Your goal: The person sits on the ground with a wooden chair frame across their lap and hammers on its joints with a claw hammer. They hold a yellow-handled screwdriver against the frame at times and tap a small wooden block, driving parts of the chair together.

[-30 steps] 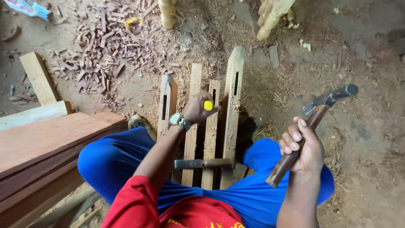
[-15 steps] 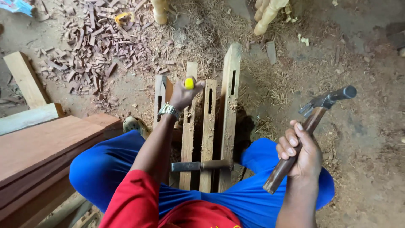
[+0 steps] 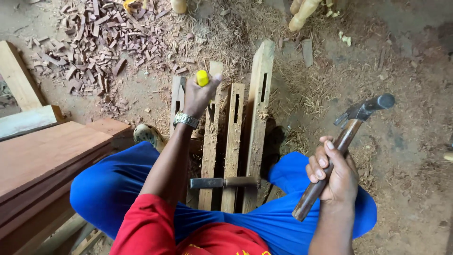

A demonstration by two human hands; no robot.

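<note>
left hand (image 3: 198,97) grips chisel (image 3: 202,78) (yellow-capped) — right hand (image 3: 336,172) holds hammer (image 3: 343,141).

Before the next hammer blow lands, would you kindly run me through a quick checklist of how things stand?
1. Right hand grips the hammer firmly: ok.
2. Hammer raised, clear of the wood: ok.
3. Left hand wraps the yellow-handled chisel: ok.
4. Chisel tip seated in a slot: cannot tell, hidden by the hand.
5. Slats lie side by side between the knees: ok.
6. Spare tool lies across the slats, loose near the work: not ok.
</note>
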